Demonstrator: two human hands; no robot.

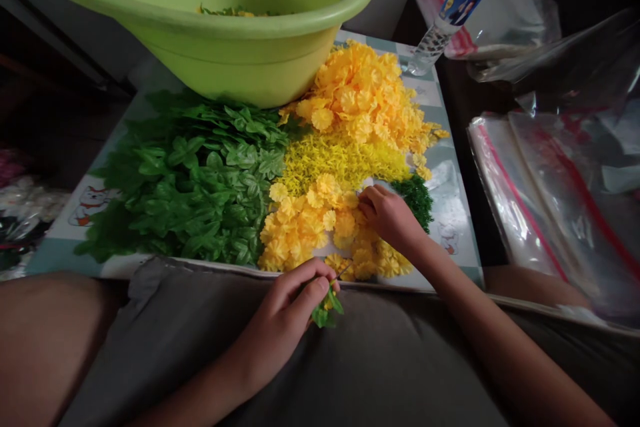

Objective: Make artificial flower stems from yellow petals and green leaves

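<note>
My left hand (285, 313) is closed, thumb against fingers, above my lap. It pinches a small artificial flower (327, 310) with green leaves, a bit of yellow and a thin stem pointing up right. Over the near pile of yellow-orange artificial petals (295, 230) is my right hand (393, 217), its fingers curled together at the pile's right edge. Whatever those fingertips hold is hidden. Just beyond lies a heap of fine yellow pieces (345, 160). A small dark green clump (415, 200) sits right of my right hand.
Green artificial leaves (200, 173) cover the table's left side. A large light-green basin (240, 60) stands at the back, with a taller petal heap (360, 93) beside it. A tilted plastic bottle (455, 10) is at the back right, and clear zip bags (545, 193) lie right of the table (463, 250).
</note>
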